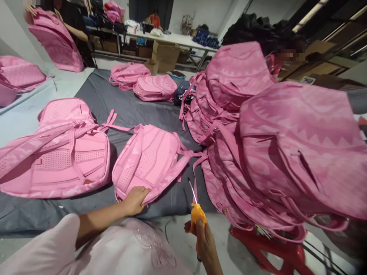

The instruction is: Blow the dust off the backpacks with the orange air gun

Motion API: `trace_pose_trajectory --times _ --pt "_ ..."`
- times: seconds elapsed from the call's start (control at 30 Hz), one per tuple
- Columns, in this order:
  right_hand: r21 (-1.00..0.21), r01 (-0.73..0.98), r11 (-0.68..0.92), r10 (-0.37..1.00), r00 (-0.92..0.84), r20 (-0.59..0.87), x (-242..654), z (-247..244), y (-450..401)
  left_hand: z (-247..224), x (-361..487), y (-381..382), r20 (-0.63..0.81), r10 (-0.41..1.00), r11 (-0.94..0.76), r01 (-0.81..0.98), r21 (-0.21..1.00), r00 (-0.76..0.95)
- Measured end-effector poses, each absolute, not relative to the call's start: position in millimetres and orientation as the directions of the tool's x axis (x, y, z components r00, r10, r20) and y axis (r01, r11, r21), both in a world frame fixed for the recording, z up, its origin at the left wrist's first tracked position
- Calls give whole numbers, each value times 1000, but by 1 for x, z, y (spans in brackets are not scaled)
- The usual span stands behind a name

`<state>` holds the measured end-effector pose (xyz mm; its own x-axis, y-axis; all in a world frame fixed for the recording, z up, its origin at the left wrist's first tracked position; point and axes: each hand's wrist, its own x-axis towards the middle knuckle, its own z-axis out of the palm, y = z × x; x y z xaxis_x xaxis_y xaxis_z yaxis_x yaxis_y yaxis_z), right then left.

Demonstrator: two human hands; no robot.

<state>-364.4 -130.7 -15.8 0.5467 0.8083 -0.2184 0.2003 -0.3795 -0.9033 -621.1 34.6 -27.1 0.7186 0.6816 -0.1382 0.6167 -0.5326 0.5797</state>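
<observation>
A pink backpack (155,149) lies strap side up on the grey sheet in front of me. My left hand (137,200) is closed on its near edge, fingers bent over the fabric. In my right hand (203,236) is an orange-handled tool (198,214) with a long thin metal nose pointing up and away; its exact kind is unclear. The nose is beside a hanging pink strap (195,177), between the backpack and the pile of pink backpacks (301,141) on my right. Whether nose and strap touch, I cannot tell. Left of it lies a larger pink backpack (88,156).
Two pink backpacks (156,88) lie farther back on the grey sheet (99,89). At the back left, a person in black (70,19) handles another. A red stool (266,248) stands below the pile. Behind are a white table (183,40) and a cardboard box (165,55).
</observation>
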Motion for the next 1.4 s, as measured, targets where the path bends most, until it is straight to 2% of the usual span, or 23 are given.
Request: trace_pose_trajectory --times 0.07,0.1,0.13,0.2,0.23,0.3,0.4,0.47,0.5,0.57,0.6,0.63,0.67,0.7,0.77,0.87,1.0,1.1,1.13,1.2,1.27,1.33,1.4 --pt "-898 186 -398 836 478 -271 -363 -5 -127 -19 -647 28 -164 631 -546 585 600 758" --pt "-890 221 -398 856 439 -274 -364 1 -123 -13 -655 28 -133 646 -559 585 587 751" --pt "-874 284 -393 878 399 -265 -365 9 -117 -7 -659 30 -79 705 -558 621 551 704" --pt "-812 450 -372 920 296 -258 -367 23 -100 0 -659 38 32 870 -459 785 416 492" --pt "-762 538 -360 932 238 -273 -369 30 -90 -1 -656 44 42 926 -366 868 335 374" --pt "-625 702 -341 927 142 -347 -372 42 -66 -10 -647 54 -38 973 -216 956 199 228" --pt "-366 894 -257 891 72 -448 -372 57 -22 -32 -635 61 -112 978 -161 977 141 177" --pt "-199 957 -210 901 110 -420 -366 66 13 -42 -634 61 -55 987 -135 965 224 150" --pt "-127 966 -224 911 161 -380 -363 71 31 -44 -636 59 -29 990 -123 941 315 139" --pt "-25 947 -320 906 298 -300 -359 78 64 -45 -645 57 -40 989 -92 802 591 144" --pt "-3 939 -345 898 329 -290 -359 80 76 -44 -651 56 -94 984 -34 671 741 153" --pt "-4 943 -331 896 314 -314 -361 80 85 -43 -657 57 -186 968 76 508 858 170" --pt "-27 961 -277 900 249 -359 -364 79 90 -42 -662 59 -311 931 235 338 911 192" --pt "-66 978 -198 899 154 -410 -368 78 92 -42 -666 62 -444 869 409 189 893 216" --pt "-145 987 -73 880 -5 -476 -377 77 88 -42 -672 71 -666 707 685 6 729 237" --pt "-170 985 -42 876 -45 -481 -386 85 78 -46 -671 84 -807 555 829 -45 558 204" --pt "-268 963 -26 799 -141 -584 -398 100 70 -52 -664 92 -842 510 852 29 522 177" --pt "-186 978 -96 890 1 -456 -406 103 67 -53 -660 93 -841 518 840 93 534 152" --pt "-184 979 -89 901 0 -433 -408 103 66 -53 -659 92 -837 527 831 121 544 144" --pt "-254 967 -28 871 -101 -481 -408 103 63 -51 -656 88 -816 567 795 185 578 111" --pt "-307 952 -20 841 -150 -519 -406 107 59 -48 -649 78 -765 642 731 256 632 56" --pt "-281 957 -76 860 -79 -504 -401 112 55 -46 -639 63 -677 736 636 329 697 12" --pt "-272 958 -95 824 -78 -561 -395 118 49 -46 -629 47 -516 857 421 551 721 20"
